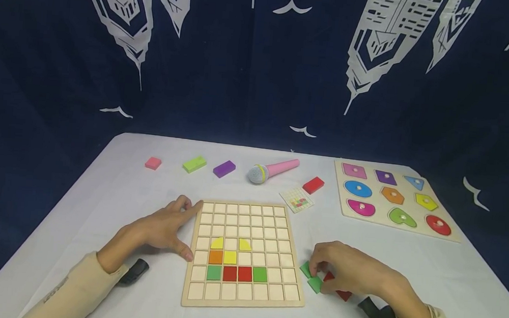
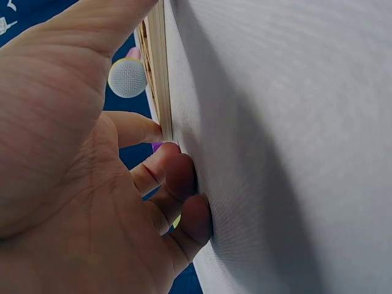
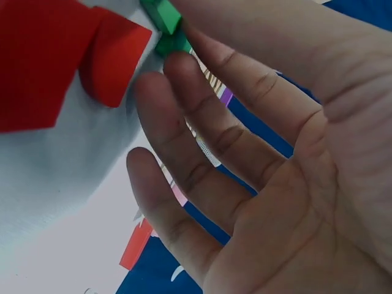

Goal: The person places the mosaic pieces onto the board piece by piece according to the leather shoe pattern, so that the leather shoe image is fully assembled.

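Observation:
On the table lies a square wooden grid board (image 1: 243, 222) with yellow, orange, red and green tiles in some cells. My left hand (image 1: 161, 226) rests at the board's left side, index fingertip on the upper left corner and thumb against the lower left edge. In the left wrist view its other fingertips (image 2: 196, 214) touch the tablecloth. Right of the board, my right hand (image 1: 353, 269) pinches a green tile (image 1: 315, 284) between thumb and index finger. Another green tile (image 1: 305, 269) lies beside it. Red tiles (image 3: 116, 58) lie under the hand, partly hidden in the head view.
Behind the board lie a small pattern card (image 1: 296, 200), a red block (image 1: 313, 185), a pink toy microphone (image 1: 280, 167), a purple block (image 1: 224, 169), a lime block (image 1: 194, 164) and a pink block (image 1: 153, 163). A shape puzzle board (image 1: 378, 227) lies at the far right.

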Demonstrator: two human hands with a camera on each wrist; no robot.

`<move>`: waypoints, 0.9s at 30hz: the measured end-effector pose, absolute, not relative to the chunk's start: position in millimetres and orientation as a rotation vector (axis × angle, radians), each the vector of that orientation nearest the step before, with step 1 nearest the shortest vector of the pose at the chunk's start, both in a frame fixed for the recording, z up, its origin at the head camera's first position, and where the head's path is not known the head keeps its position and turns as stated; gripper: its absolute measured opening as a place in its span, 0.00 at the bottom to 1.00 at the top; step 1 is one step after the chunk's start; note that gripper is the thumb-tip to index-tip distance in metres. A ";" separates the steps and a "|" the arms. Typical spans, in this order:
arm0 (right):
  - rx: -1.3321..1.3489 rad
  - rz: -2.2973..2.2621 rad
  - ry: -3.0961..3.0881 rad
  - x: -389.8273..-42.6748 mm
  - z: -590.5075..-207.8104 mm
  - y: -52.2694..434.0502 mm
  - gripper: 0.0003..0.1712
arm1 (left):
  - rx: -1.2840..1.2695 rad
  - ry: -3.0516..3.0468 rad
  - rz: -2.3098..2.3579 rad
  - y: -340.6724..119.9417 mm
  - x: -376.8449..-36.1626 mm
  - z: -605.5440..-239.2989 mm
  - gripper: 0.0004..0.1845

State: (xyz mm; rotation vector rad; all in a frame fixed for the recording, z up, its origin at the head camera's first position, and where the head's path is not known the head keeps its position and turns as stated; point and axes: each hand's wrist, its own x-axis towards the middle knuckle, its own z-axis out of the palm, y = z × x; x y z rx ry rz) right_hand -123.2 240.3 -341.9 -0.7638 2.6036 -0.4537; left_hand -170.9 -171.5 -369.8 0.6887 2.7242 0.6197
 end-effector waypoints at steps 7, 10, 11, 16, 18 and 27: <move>-0.716 -0.408 2.588 -119.5 -341.8 237.7 0.15 | 0.694 2.716 0.627 -170.9 -171.4 -369.5 0.70; -0.735 -0.358 2.603 -118.6 -341.4 236.9 0.15 | 0.683 2.716 0.626 -171.1 -171.8 -370.4 0.70; -0.744 -0.353 2.604 -118.5 -341.0 236.6 0.15 | 0.688 2.716 0.624 -171.2 -171.9 -370.7 0.70; -0.780 -0.412 2.591 -118.8 -338.0 232.4 0.14 | 0.677 2.718 0.618 -171.8 -172.8 -371.3 0.70; -0.820 -0.423 2.610 -119.0 -336.7 228.2 0.12 | 0.668 2.719 0.617 -171.7 -173.0 -371.2 0.70; -1.111 -0.413 2.667 -126.4 -336.7 198.5 0.10 | 0.674 2.716 0.624 -171.9 -172.9 -370.8 0.70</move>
